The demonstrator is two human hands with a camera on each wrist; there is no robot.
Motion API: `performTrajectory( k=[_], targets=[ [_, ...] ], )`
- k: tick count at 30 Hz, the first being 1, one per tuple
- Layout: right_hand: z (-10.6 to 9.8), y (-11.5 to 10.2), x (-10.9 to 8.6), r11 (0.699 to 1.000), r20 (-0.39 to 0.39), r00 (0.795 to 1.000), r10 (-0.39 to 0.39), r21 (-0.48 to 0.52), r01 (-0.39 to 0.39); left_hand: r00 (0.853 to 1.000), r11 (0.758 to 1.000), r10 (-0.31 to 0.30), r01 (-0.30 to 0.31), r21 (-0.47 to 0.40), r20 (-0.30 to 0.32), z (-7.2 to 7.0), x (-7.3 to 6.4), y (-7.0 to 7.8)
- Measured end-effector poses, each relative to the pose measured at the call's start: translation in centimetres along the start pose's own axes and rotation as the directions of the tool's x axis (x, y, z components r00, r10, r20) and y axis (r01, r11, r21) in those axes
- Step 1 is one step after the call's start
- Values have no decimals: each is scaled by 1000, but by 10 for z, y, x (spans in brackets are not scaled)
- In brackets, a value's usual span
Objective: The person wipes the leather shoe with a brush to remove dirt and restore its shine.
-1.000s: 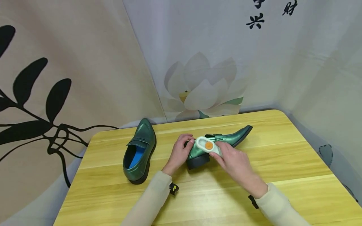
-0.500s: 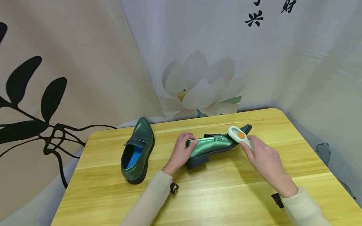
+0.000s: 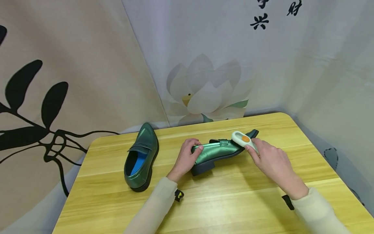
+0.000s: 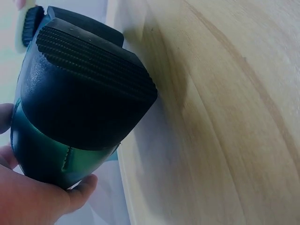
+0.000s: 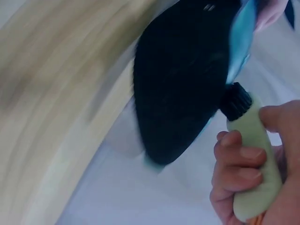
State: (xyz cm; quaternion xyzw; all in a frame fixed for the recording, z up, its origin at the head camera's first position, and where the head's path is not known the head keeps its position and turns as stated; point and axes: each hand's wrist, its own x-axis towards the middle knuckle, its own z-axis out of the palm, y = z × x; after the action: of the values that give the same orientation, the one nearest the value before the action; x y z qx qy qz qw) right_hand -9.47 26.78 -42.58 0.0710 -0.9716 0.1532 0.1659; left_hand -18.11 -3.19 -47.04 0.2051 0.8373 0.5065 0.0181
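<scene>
My left hand (image 3: pixel 188 157) grips the heel end of a shiny green loafer (image 3: pixel 219 150), which it holds tilted on its side above the table. In the left wrist view the black ridged heel (image 4: pixel 89 89) faces the camera. Between thumb and fingers, my right hand (image 3: pixel 271 159) holds a pale shoe brush (image 3: pixel 242 139) with an orange spot. Its dark bristles (image 5: pixel 236 101) touch the upper near the toe in the right wrist view. The second green loafer (image 3: pixel 142 157), with a blue insole, stands upright on the left of the table.
Both shoes are over a wooden table (image 3: pixel 222 204) with rounded far corners. Behind it hangs a pale curtain (image 3: pixel 210 39) printed with a flower, leaves and characters.
My right hand has carried the brush from the heel part of the loafer rightward to its toe, then slightly back left. The left hand keeps its grip on the heel.
</scene>
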Motion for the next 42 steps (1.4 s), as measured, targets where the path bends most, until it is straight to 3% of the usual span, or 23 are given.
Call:
performTrajectory(
  k=[6,9,17,22,28,31,37,42],
  targets=[
    [0,42,18,991,36,991,129,33,-130,1000,1000,0,0,-7,-1,0,-1,-1],
    [4,51,19,985,36,987,156,65,-158,1000,1000,0,0,-9,3,1,-3,-3],
    [20,40,-11,992,-1,1000,-31,125,30,1000,1000,2,-2,-16,9,1,-5,-4],
    [21,57,-5,993,-51,997,60,107,-54,1000,1000,7,-7,-14,2,1,-3,-4],
    [17,76,11,982,-13,986,165,99,-163,1000,1000,5,-5,-12,3,3,-2,-3],
    [15,69,8,985,-23,991,135,109,-131,1000,1000,1,-1,-14,6,3,-2,-3],
    [17,43,-8,993,-40,999,-13,120,18,1000,1000,1,-1,-20,-7,1,-1,-4],
    [20,55,-6,993,-59,997,50,108,-44,1000,1000,7,-7,-19,-8,1,-2,-2]
  ],
)
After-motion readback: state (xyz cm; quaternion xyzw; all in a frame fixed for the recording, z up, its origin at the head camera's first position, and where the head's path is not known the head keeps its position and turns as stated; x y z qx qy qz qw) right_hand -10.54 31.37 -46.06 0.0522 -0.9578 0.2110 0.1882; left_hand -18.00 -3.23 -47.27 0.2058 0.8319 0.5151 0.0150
